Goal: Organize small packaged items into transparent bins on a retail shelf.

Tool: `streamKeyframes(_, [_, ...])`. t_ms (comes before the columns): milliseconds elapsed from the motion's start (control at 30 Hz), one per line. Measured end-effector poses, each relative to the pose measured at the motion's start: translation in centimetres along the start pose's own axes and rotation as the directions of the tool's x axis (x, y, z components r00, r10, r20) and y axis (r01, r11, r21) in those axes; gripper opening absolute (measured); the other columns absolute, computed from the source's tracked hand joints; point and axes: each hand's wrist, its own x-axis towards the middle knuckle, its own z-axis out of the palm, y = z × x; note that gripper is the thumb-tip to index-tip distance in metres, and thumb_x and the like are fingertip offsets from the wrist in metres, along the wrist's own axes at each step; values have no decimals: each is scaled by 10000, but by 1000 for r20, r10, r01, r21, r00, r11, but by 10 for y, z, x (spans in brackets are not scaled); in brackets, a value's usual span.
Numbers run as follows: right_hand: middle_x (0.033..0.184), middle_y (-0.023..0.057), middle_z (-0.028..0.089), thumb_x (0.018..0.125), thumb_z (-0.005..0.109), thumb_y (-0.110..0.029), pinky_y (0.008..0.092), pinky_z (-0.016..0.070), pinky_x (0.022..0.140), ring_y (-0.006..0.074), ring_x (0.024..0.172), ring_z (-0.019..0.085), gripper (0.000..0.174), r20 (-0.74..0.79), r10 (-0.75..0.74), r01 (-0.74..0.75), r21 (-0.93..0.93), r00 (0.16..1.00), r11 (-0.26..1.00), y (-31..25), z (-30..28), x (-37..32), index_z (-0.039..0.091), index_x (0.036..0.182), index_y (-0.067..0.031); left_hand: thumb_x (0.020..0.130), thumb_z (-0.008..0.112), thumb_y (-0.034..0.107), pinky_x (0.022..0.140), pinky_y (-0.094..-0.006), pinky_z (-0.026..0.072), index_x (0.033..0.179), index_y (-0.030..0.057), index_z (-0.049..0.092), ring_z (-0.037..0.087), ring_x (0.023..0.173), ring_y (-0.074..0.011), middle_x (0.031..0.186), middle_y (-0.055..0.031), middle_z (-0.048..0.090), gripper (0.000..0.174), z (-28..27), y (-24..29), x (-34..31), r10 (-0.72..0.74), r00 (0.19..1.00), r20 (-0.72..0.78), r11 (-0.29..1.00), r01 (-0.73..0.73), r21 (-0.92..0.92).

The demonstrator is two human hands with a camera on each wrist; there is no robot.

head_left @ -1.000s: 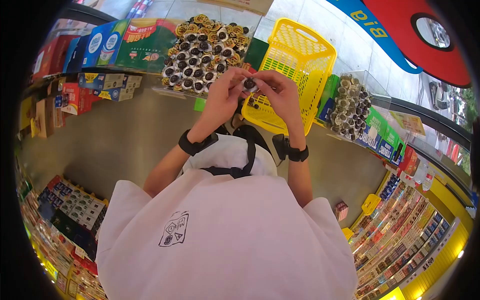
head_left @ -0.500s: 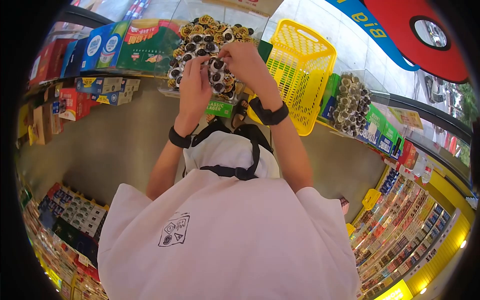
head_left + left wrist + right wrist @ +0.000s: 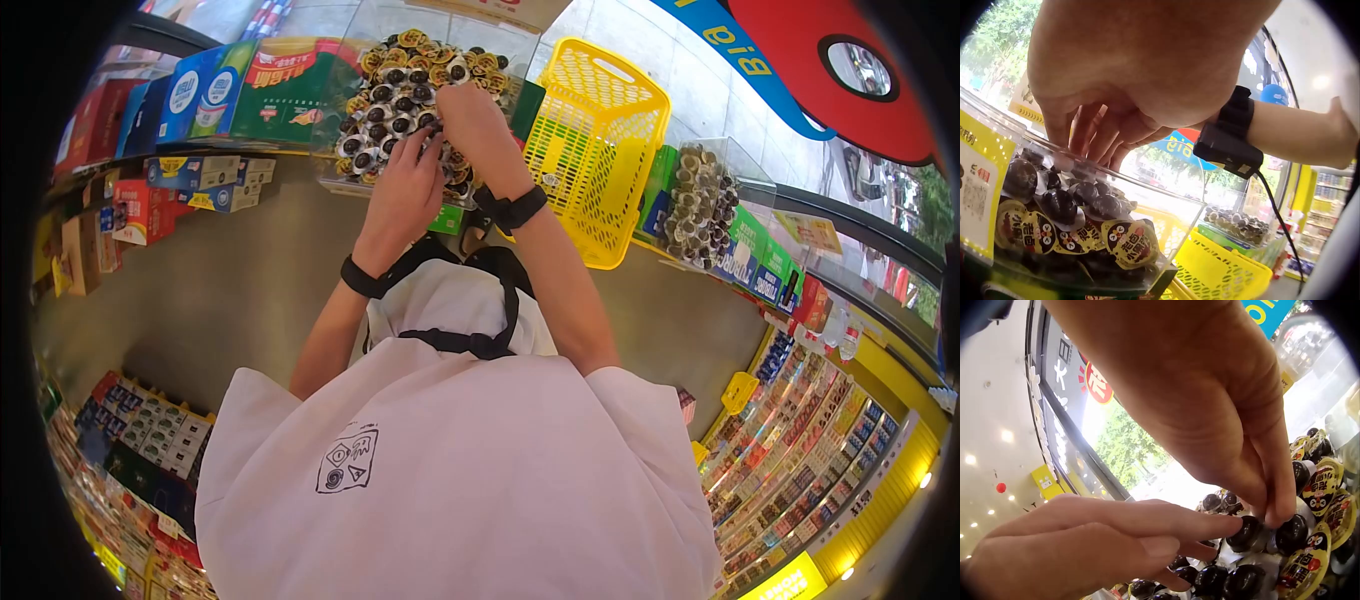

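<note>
Small cups with dark round contents and yellow printed lids fill a clear bin. Over its near part is my left hand, fingers extended; in the right wrist view its index fingertip touches a dark cup. Beside and beyond it my right hand reaches down into the cups. Its fingertips lie close together against another dark cup, and whether they pinch it is hidden. In the left wrist view my left hand hangs over the bin's clear wall, its fingertips partly hidden.
A yellow basket stands right of the bin. Beyond it is another clear bin of cups. Boxes line the left side. Stocked shelves stand at lower right, and a red display at upper right.
Both hands have left the basket's near left side, where they held a dark cup, for the bin. Since half a second ago, my left hand has shifted slightly right, towards my right hand.
</note>
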Motion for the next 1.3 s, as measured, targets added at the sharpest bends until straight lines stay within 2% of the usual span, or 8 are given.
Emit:
streamKeyframes(267, [844,220,712,762,755,-64,487,577,744,410,870,720,106,45,75,-71,-74,996,995,-12,-22,-5,715,851,-23,989,544,40,1061,-485,462,1358,-69,567,548,1232,-406,1374,-217,577,385,-7,10,4,31,999,-36,998,-29,60])
streamKeyframes(500, [1086,72,711,893,733,-163,448,437,1004,295,1118,629,210,-220,90,-102,-45,971,994,-1,-85,-54,751,1098,-123,810,523,-177,999,-469,499,1243,2,635,591,1150,-411,1287,-186,600,482,-5,75,3,12,989,-145,991,-31,-127])
streamKeyframes(700, [1069,93,693,920,733,-193,441,416,964,291,1096,634,235,-344,265,-283,-2,901,959,76,-82,-126,728,1144,-120,819,566,-130,986,-474,515,1259,-23,600,555,1210,-407,1283,-204,556,454,76,107,11,117,986,123,973,-88,-214])
streamKeyframes(1000, [1173,232,707,938,707,-278,520,563,843,404,1040,707,430,199,566,-590,90,800,802,237,53,-213,671,1306,-57,813,661,-10,879,-529,565,1268,-72,520,615,1088,-490,1262,-325,517,481,243,93,36,-53,845,532,994,94,-49])
streamKeyframes(1067, [1209,263,694,971,655,-225,469,592,784,390,1025,719,424,524,629,-781,121,574,613,251,65,-210,649,1358,-52,814,687,22,867,-536,569,1255,-67,522,632,1067,-505,1269,-346,507,479,271,83,45,-124,795,594,987,159,-7])
streamKeyframes(1167, [1247,258,693,1001,601,-173,453,589,749,350,1002,727,405,691,568,-888,270,447,371,270,102,-222,638,1393,-80,881,722,139,888,-534,584,1334,-99,503,656,1072,-500,1290,-342,521,556,309,59,56,-257,700,667,958,276,80])
streamKeyframes(1233, [1316,204,689,986,590,-63,465,582,745,316,1005,730,481,726,566,-873,98,391,478,276,123,-229,593,1464,-122,938,700,218,926,-569,571,1448,-57,466,646,1141,-505,1398,-359,464,624,343,32,54,-447,516,731,828,548,119])
streamKeyframes(1300, [1412,164,654,943,602,35,475,572,742,313,1020,725,643,766,379,-738,179,520,651,275,130,-233,510,1547,-167,962,674,248,959,-582,562,1518,10,442,610,1224,-512,1487,-348,402,647,357,21,55,-493,439,751,780,606,158])
